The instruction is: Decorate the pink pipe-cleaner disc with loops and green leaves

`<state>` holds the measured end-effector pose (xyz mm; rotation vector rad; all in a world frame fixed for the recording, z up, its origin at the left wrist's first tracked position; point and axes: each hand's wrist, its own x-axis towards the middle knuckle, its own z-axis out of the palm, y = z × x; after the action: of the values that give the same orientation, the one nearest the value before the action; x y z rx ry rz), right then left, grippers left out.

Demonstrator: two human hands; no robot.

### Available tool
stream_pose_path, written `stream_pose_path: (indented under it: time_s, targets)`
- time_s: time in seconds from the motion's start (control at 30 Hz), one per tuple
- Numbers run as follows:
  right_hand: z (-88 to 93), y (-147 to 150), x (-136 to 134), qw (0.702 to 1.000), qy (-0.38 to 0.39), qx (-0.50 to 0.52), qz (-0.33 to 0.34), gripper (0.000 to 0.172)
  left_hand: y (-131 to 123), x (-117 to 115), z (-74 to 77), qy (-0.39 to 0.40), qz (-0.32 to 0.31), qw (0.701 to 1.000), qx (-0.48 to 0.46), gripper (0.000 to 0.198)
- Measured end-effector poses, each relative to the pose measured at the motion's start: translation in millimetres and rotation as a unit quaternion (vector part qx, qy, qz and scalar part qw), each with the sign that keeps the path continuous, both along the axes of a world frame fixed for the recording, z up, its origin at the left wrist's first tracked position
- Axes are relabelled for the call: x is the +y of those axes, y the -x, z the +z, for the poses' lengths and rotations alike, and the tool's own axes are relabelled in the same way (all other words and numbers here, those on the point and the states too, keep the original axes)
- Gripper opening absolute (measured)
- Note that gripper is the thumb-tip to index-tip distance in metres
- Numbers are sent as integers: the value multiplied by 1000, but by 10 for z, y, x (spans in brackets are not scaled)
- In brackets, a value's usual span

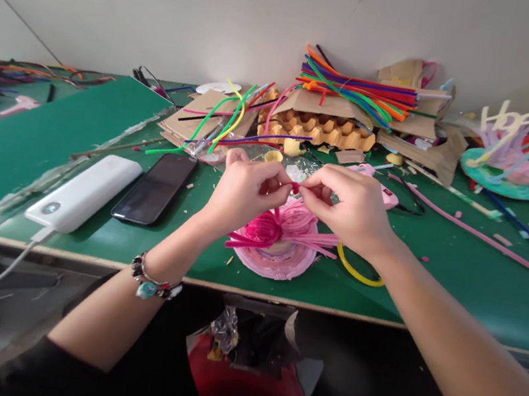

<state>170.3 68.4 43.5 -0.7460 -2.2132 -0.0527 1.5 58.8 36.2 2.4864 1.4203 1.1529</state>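
Black sleeves (pixel 56 381) lie nearest; left hand (pixel 250 189) and right hand (pixel 352 202) pinch a tiny crimson piece (pixel 295 188), partly hidden.

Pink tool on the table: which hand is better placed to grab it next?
Right hand, I'd say: the pink tool shows right beside it, while the left hand would have to reach past it. Both pinch the small red piece, so the left would probably hold that alone.
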Motion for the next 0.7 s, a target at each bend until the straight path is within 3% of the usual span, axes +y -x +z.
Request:
stream_pose_path:
  time_s: [0.27, 0.43, 0.7]
  targets:
    - [5, -2, -7, 1000, 6, -5, -2, 8, 34, 23, 13, 19, -20, 1000, -7, 12]
    - [12, -17, -8, 1000, 21, -9, 11, 7, 61, 23, 55, 89, -66, 993, -36, 12]
    - [48, -8, -53, 999, -19, -34, 12, 9, 63, -25, 154, 108, -71, 991, -26, 11]
